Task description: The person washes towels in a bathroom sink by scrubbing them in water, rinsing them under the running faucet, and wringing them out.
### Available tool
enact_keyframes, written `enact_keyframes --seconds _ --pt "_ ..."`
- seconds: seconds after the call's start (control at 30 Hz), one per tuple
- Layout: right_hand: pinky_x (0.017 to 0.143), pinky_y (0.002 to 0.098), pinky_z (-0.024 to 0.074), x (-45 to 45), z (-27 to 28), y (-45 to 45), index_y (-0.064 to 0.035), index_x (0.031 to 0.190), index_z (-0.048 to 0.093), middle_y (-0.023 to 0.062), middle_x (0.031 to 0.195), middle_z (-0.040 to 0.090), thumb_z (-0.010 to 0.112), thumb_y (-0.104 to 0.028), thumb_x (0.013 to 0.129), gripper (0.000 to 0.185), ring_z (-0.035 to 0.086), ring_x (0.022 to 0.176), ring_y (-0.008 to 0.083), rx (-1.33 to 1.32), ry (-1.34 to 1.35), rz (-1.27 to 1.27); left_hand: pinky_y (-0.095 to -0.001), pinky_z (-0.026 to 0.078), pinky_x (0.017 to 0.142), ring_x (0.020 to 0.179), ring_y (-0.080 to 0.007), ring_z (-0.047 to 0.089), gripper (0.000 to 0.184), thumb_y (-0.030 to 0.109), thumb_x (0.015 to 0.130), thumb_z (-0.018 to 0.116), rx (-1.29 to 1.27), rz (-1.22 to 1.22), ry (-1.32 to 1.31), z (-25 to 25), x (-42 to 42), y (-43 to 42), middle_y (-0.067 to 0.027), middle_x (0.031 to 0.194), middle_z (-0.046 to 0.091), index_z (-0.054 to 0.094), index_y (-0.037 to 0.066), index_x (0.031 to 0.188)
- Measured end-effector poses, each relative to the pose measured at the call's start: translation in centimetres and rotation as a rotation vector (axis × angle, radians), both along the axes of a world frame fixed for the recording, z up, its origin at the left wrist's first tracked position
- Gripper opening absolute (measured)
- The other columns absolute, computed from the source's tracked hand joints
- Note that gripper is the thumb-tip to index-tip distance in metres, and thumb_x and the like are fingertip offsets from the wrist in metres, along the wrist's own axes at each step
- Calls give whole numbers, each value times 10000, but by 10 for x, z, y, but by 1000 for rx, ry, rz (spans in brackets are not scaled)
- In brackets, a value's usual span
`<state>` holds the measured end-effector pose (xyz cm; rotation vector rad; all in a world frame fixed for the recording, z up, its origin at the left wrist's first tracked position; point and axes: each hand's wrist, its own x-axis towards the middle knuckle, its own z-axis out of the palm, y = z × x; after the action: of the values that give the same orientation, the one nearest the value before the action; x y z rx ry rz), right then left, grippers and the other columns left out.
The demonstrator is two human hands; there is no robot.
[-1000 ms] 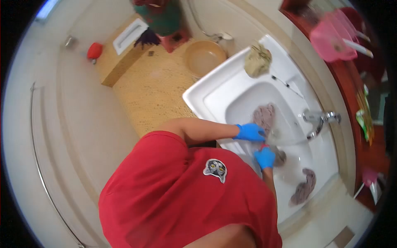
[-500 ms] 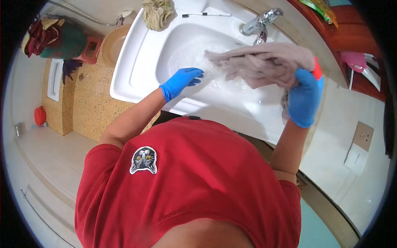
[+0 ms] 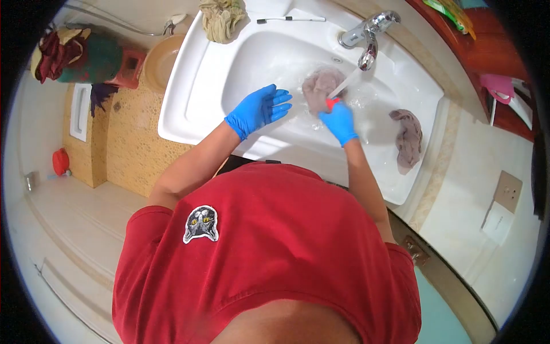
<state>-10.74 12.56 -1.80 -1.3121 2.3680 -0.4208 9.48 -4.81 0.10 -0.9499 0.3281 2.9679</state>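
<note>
My left hand (image 3: 260,111), in a blue glove, is held over the near left rim of the white sink (image 3: 189,129), palm turned inward, fingers apart and nothing in it. Farther right, my gloved right hand (image 3: 339,122) is closed over the basin on something red (image 3: 332,104). Just beyond its fingers a mauve cloth (image 3: 322,87) lies wet in the basin, under the water running from the chrome faucet (image 3: 368,39). Whether the right fingers also grip the cloth is hard to tell. A second mauve cloth (image 3: 408,139) lies on the sink's right side.
A beige-green cloth (image 3: 220,20) and a black-and-white pen or brush (image 3: 291,19) rest on the sink's far ledge. Beyond the sink's left side stand a tan basin (image 3: 161,63) and a green bin (image 3: 94,58) with dark red cloth on top. A wall socket (image 3: 507,190) is at the right.
The raised mauve cloth has come down into the basin under the faucet. My right hand has moved left and down from the right side. My left hand's fingers have spread.
</note>
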Motion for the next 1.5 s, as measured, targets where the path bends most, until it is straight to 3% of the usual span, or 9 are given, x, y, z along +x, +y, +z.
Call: enact_keyframes --seconds 0.3,0.4,0.53,0.67,0.73,0.93,1.1,1.27,1.5 --pt "708 437 393 65 -22 -13 -110 874 661 113 1001 525 647 -440 630 411 424 928 341 119 364 122 -430 412 918 1140 -290 457 491 384 883 504 7 -42 -241 -8 -14 8 -158 1280 449 453 13 1200" --pt "663 348 422 76 -12 -10 -63 856 634 111 943 569 686 -318 657 327 516 846 246 -231 -342 -142 -444 401 924 1136 -294 450 569 433 862 520 -88 -70 -604 25 -27 20 -160 1272 443 422 19 1241" --pt "685 264 439 90 59 -9 -1 940 576 40 871 565 675 -200 710 320 524 746 125 -515 -1245 -354 -461 373 953 1067 -292 497 588 485 879 447 222 -244 98 11 -38 24 -160 1144 527 385 49 1268" --pt "732 270 449 91 117 -3 -4 1003 567 33 875 569 652 -202 747 334 531 778 128 -635 -1463 -327 -444 380 922 1045 -316 517 433 433 863 467 -812 -472 424 34 -57 28 -138 1045 580 518 60 1077" --pt "748 262 451 96 145 -4 -6 995 584 39 876 580 647 -221 761 323 537 803 123 -862 -1705 -416 -426 403 887 957 -323 553 322 358 831 503 -603 -334 419 29 -60 30 -113 927 612 560 56 928" --pt "776 278 464 66 121 -23 4 986 613 52 906 612 591 -245 811 305 567 851 138 -1069 -1567 -668 -330 426 879 984 -234 536 368 242 748 563 -2355 -401 438 73 -59 53 -123 1059 573 566 40 1055" --pt "711 355 495 -15 -5 7 17 931 642 168 835 651 578 -303 789 356 632 748 268 -610 -437 -410 -308 417 914 1024 -213 522 267 86 876 458 -330 -140 134 54 -55 51 -100 1166 507 509 20 1130" --pt "767 410 485 -39 -25 47 8 1013 604 227 959 615 613 -398 723 499 605 879 353 14 -155 -605 -353 464 843 927 -227 584 273 195 881 487 -410 31 -12 -49 -60 21 -98 1016 609 547 33 1093" --pt "789 438 483 -38 -26 25 -7 1101 541 219 973 612 666 -475 664 652 598 909 364 148 -143 -604 -374 467 816 1041 -257 524 489 247 815 582 -698 -147 -306 -11 -39 21 -131 1156 507 417 29 1220"
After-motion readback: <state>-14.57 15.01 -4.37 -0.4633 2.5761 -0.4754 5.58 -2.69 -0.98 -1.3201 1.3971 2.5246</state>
